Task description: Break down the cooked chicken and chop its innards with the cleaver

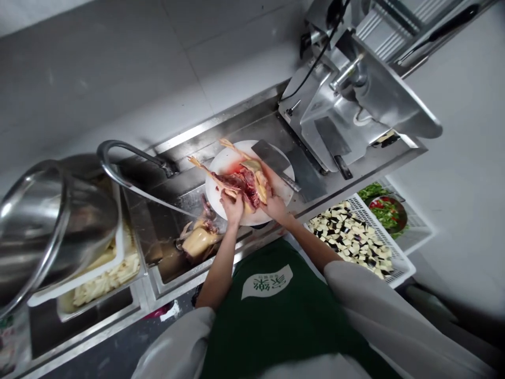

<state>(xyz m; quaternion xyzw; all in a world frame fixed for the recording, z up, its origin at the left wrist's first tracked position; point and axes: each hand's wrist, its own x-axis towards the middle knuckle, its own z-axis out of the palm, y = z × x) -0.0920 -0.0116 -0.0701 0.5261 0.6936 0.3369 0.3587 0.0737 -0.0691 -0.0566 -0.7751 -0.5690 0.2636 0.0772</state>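
Note:
A raw chicken [246, 181], cut open and spread with its red inside showing, lies on a round white cutting board [284, 158]. Its two yellow feet point toward the wall. My left hand [232, 205] grips its left side, the fingers curled over the edge. On the right side, my right hand [273, 204] grips the chicken near its yellow skin; some of those fingers are hidden. A cleaver [274, 160] lies flat on the board, right of the chicken, its handle toward the board's right edge. Another plucked chicken [199, 242] rests in the sink to the left.
A curved faucet [130, 150] reaches over the sink [158, 226]. Left of it stands a large steel pot [87, 210]. A metal slicing machine [339, 116] occupies the counter's right end, with another knife [333, 142] by it. Below right is a white basket [404, 268] of diced eggplant.

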